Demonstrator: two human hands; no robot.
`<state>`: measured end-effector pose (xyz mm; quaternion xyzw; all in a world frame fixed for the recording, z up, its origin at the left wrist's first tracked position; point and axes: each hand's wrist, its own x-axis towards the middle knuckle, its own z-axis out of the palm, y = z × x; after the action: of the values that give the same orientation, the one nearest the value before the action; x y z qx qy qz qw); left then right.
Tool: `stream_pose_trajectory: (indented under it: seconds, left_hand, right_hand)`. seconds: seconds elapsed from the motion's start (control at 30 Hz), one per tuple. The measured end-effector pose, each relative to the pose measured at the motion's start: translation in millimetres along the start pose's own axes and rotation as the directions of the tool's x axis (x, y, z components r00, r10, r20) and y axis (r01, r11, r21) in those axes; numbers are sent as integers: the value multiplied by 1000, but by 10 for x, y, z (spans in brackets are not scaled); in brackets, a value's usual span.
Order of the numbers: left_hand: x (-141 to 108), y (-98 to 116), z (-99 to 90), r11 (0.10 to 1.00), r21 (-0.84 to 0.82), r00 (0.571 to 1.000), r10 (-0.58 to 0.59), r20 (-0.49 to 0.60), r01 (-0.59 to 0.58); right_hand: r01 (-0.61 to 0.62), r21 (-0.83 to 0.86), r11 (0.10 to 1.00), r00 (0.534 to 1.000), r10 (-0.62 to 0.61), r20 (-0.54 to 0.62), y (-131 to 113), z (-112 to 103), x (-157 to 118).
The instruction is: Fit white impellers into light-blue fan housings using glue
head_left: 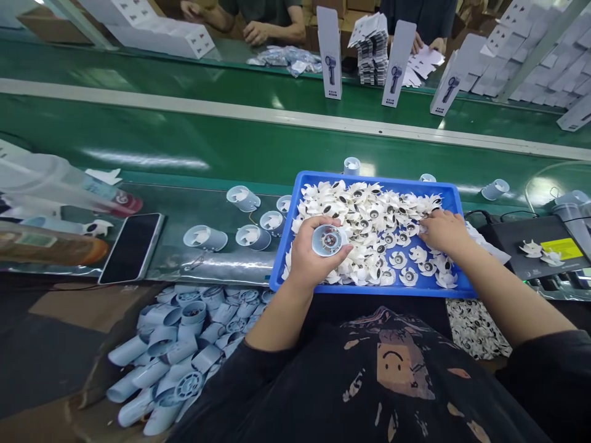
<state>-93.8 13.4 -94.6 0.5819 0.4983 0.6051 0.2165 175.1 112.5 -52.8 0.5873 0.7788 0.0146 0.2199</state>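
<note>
Pale-blue housing (342,236), round and open-mouthed, sits in the grip of the left fingers (318,223), which curl around its sides above the tray, its open end turned up to show a copper-coloured centre. Farthest to the left of these fingers, a brownish bottle (55,243) lies on its side, with a dark-screened phone (132,249) just beside it on the tabletop (184,209). Lower down, left of the same fingers, is a jumbled heap of similar housings (182,351). Nearer the left fingers, several loose housings (215,239) stand or lean on the tabletop, white pieces showing in their mouths. Beneath and between both sets of fingers, a blue tray (369,291) is piled with white fan wheels (360,203), thinner towards its right front. At the tray's right side, the right fingers (431,223) bend down among the wheels; whether they pinch one cannot be told. Right of them, a black box (512,237) carries two more wheels and a yellow label (562,247).
</note>
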Motion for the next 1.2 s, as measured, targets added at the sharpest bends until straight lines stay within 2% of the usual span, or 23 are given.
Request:
stream_pose_trajectory:
  seconds: [0.13, 0.23, 0.37, 0.47, 0.53, 0.63, 0.7, 0.8, 0.87, 0.93, 0.97, 1.0, 1.03, 1.07, 1.13, 1.17, 1.2]
  left_hand:
    - [9, 14, 7, 1000, 9, 999, -30, 15, 29]
    - [16, 29, 7, 999, 29, 999, -17, 35, 16]
    - [8, 27, 11, 999, 47, 998, -14, 55, 11]
    - [1, 18, 18, 998, 56, 998, -19, 66, 15]
    - [-1, 23, 22, 998, 65, 998, -21, 60, 17]
    - [-15, 74, 31, 998, 63, 995, 12, 100, -18]
    - [-34, 140, 37, 996, 68, 981, 47, 189, -61]
    - [-65, 261, 45, 982, 114, 922, 99, 374, -152]
    - [-75, 338, 47, 963, 147, 881, 137, 454, -226]
    - [-75, 400, 46, 942, 158, 858, 190, 478, -297]
    - [-74, 425, 46, 930, 157, 849, 222, 479, -331]
    - [-74, 445, 47, 918, 155, 841, 252, 479, -364]
    - [-78, 461, 49, 905, 159, 834, 279, 477, -394]
    - [-85, 473, 52, 891, 168, 826, 302, 475, -422]
    - [-116, 488, 63, 858, 200, 815, 339, 471, -473]
    - [-137, 492, 69, 841, 219, 810, 356, 467, -495]
    - [-161, 495, 75, 824, 237, 806, 370, 462, -515]
  right_hand:
    - [-98, 31, 995, 995, 98, 0, -53, 39, -3]
    - [-114, 72, 991, 993, 115, -7, -84, 51, 0]
    - [-92, 201, 975, 990, 110, -83, -116, 26, -65]
    - [-7, 397, 918, 980, 84, -179, -185, -4, -206]
    - [99, 556, 825, 968, 50, -248, -272, 2, -342]
    - [272, 777, 568, 953, -46, -300, -444, 64, -570]
    - [332, 875, 353, 943, -136, -303, -548, 119, -698]
    - [346, 933, 94, 919, -235, -317, -629, 171, -809]
    - [349, 937, -7, 904, -260, -338, -630, 165, -837]
    - [358, 931, -70, 896, -254, -364, -611, 116, -855]
    - [379, 923, -74, 892, -238, -385, -602, 75, -869]
    - [429, 902, -36, 878, -217, -426, -598, 25, -888]
    - [506, 861, 49, 849, -201, -488, -599, -30, -911]
    - [592, 787, 174, 803, -200, -561, -606, -84, -936]
    - [707, 544, 451, 685, -245, -686, -635, -173, -978]
    - [720, 430, 545, 638, -275, -719, -652, -200, -991]
    - [718, 368, 591, 614, -290, -734, -667, -216, -997]
